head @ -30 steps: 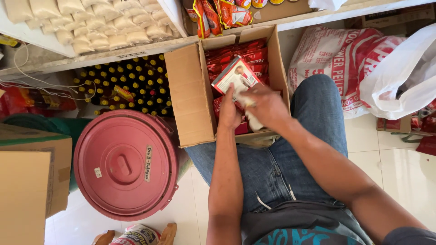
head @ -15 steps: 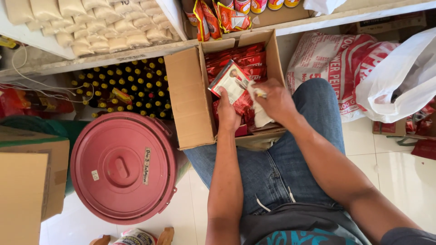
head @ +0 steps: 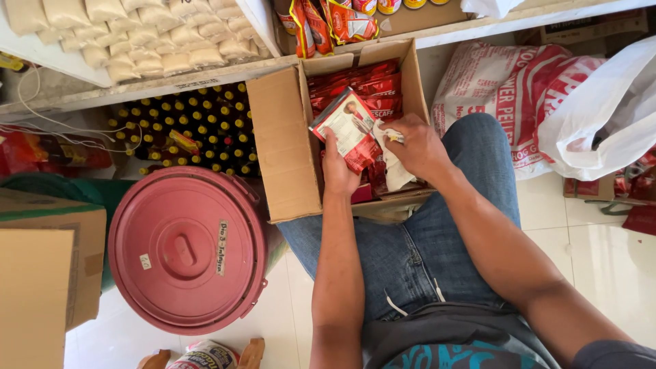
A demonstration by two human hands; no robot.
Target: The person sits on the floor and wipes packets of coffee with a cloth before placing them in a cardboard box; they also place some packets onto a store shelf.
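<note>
A red and white packet is gripped at its lower edge by the left hand and held tilted above the open cardboard box, which is propped against the knees and packed with red sachets. A white cloth is pinched in the closed right hand, just beside the packet's right edge. Compared with a second ago, the right hand is seen drawn off the face of the packet to its side, so more of the cloth is shown hanging below, and the packet is tipped further leftward. The round red lid on the left is unchanged.
</note>
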